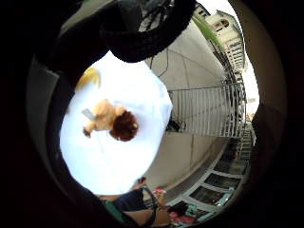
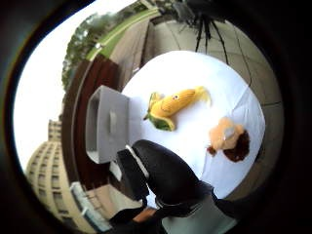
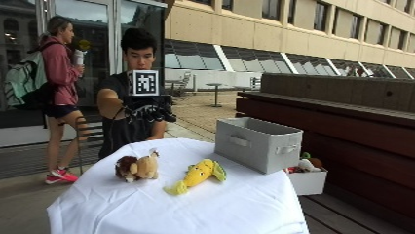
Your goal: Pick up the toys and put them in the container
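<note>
On the white-clothed table lie a stuffed lion at left and a plush corn cob beside it, both short of the grey container at far right. Raised above them, the grip holds nothing, fingers loosely curled. Both toys look light and soft, probably easiest pinched round the body.

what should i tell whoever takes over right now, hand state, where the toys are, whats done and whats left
Right hand: raised above the table, holding nothing, fingers loosely curled.
Lion toy and corn toy: both lying on the white tablecloth, side by side and apart.
Grey container: at the table's far edge, beside the corn toy; nothing shows over its rim.
Done: neither toy moved yet.
Left: pick up both toys and put them in the container.
</note>
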Motion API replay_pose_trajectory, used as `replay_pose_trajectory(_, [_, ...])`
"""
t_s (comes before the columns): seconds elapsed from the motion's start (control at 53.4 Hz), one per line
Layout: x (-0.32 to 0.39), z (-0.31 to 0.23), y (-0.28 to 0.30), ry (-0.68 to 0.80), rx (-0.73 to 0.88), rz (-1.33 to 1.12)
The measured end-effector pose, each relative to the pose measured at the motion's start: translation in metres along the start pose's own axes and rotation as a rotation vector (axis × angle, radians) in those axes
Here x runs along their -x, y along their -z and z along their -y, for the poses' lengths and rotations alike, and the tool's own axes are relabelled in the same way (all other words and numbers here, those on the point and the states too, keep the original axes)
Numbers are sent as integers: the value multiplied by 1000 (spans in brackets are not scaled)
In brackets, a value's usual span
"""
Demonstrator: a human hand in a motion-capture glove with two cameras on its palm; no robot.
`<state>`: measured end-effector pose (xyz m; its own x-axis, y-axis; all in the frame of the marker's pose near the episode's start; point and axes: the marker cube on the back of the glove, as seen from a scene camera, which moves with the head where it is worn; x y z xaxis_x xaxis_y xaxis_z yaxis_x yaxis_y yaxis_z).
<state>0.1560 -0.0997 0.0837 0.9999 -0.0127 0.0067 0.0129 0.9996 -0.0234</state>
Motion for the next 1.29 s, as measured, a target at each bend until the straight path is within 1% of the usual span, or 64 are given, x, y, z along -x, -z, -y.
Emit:
replay_pose_trajectory(0.112, [-29, -4, -46, -31, 16, 30])
replay_pose_trajectory(0.168, [-38, -9, -68, -57, 57, 40])
replay_pose_trajectory(0.468, [-49, -35, -164, -120, 183, 64])
replay_pose_trajectory(0.58, [-49, -42, -181, -138, 146, 41])
replay_pose_trajectory(0.749, [-48, -51, -187, -103, 53, -36])
replay_pose_trajectory(0.823, [-45, -56, -182, -119, 56, -38])
replay_pose_trajectory(0.88, [-42, -60, -176, -106, 9, -48])
replay_pose_trajectory(0.954, [-33, -62, -170, -197, -74, -113])
replay_pose_trajectory(0.992, [-34, -60, -167, -198, -93, -147])
replay_pose_trajectory(1.029, [-37, -58, -163, -155, -54, -136])
replay_pose_trajectory(1.067, [-43, -56, -159, -121, 27, -82])
replay_pose_trajectory(1.142, [-49, -55, -152, -137, 136, 33])
replay_pose_trajectory(1.235, [-51, -52, -125, -196, 189, 99])
replay_pose_trajectory(1.291, [-48, -46, -100, -212, 157, 93])
